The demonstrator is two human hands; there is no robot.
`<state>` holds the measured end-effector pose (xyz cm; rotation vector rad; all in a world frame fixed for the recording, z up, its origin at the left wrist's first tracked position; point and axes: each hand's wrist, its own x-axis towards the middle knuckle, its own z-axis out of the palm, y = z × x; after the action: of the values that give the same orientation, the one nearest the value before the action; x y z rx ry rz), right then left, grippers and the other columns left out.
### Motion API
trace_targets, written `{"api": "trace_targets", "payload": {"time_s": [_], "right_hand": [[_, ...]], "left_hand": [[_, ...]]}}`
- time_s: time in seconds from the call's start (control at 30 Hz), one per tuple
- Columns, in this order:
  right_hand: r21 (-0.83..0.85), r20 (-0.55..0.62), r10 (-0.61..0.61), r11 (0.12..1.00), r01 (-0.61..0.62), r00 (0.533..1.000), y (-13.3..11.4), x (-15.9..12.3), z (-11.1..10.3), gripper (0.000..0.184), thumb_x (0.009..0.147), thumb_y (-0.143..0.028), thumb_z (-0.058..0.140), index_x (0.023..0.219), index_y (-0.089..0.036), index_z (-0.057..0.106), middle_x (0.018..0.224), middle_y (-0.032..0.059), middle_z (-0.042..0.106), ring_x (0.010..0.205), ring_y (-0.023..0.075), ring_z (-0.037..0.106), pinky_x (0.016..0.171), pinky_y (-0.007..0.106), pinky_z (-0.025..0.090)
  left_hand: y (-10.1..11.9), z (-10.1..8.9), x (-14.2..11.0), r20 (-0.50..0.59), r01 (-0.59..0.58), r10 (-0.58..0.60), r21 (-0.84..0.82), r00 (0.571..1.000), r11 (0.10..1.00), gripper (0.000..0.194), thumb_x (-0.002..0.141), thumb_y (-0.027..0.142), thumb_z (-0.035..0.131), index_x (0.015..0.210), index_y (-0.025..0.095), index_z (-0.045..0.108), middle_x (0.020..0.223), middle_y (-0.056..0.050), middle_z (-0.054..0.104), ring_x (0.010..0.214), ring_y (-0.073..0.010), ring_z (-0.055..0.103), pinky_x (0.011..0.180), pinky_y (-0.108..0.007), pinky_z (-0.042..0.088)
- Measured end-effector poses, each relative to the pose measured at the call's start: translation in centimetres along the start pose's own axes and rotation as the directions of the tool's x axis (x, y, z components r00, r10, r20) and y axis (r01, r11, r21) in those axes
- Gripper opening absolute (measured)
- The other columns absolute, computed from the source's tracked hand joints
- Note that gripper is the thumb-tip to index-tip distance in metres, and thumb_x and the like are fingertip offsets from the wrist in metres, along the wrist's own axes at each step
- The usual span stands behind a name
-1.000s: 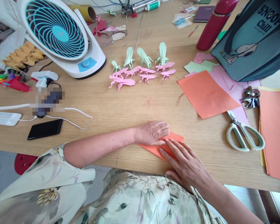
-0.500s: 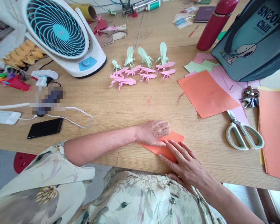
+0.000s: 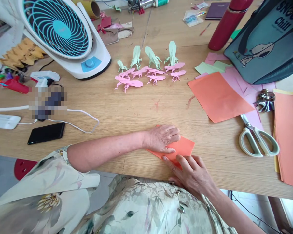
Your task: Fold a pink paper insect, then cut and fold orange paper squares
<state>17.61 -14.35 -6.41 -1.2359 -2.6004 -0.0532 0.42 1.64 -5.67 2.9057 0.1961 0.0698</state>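
A folded piece of orange paper [image 3: 184, 147] lies on the table near its front edge. Palm down, my left hand [image 3: 162, 138] presses on its upper left part, with the thumb apart from the bent fingers. At the paper's lower right edge is my right hand [image 3: 191, 170], its fingers curled in and its thumb stretched along the near edge, gripping the paper there. My hands cover parts of the sheet. A larger orange sheet [image 3: 219, 97] lies to the right, beside scissors [image 3: 258, 138] with pale handles.
Pink folded-paper insects [image 3: 132, 84] and green ones [image 3: 152, 58] stand mid-table. A fan [image 3: 92, 65] is at the back left, a phone [image 3: 46, 133] at the left. A red bottle [image 3: 228, 26], a Snoopy bag [image 3: 261, 48] and an orange paper stack [image 3: 290, 136] are on the right.
My right hand's fingers were stretched flat over the paper; now they are drawn back and curled at its lower right edge. My left hand stays on the paper.
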Motion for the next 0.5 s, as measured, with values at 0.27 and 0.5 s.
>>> {"api": "trace_targets", "payload": {"time_s": [0.27, 0.5], "right_hand": [[0.14, -0.042, -0.011, 0.99, 0.017, 0.999, -1.2, -3.2, -0.5, 0.058, 0.095, -0.016, 0.053, 0.151, -0.024, 0.038, 0.098, 0.0049, 0.071, 0.091, 0.0213, 0.058, 0.089, 0.039, 0.042], [0.085, -0.063, 0.059, 0.995, -0.053, 0.996, -0.5, -2.4, -0.7, 0.042, 0.1, -0.041, 0.048, 0.133, -0.017, 0.06, 0.128, 0.0107, 0.067, 0.109, 0.0249, 0.057, 0.087, 0.04, 0.039]], "left_hand": [[-0.1, 0.1, 0.0, -0.02, -0.025, 0.025, 0.036, 0.999, 0.999, 0.033, 0.092, 0.044, 0.052, 0.102, 0.012, 0.058, 0.106, -0.013, 0.058, 0.098, -0.0261, 0.051, 0.085, -0.037, 0.041], [0.0, -0.3, 0.0, -0.008, -0.018, 0.018, 0.037, 1.0, 0.999, 0.033, 0.092, 0.043, 0.053, 0.1, 0.012, 0.058, 0.103, -0.013, 0.059, 0.097, -0.0252, 0.051, 0.084, -0.036, 0.041]]}}
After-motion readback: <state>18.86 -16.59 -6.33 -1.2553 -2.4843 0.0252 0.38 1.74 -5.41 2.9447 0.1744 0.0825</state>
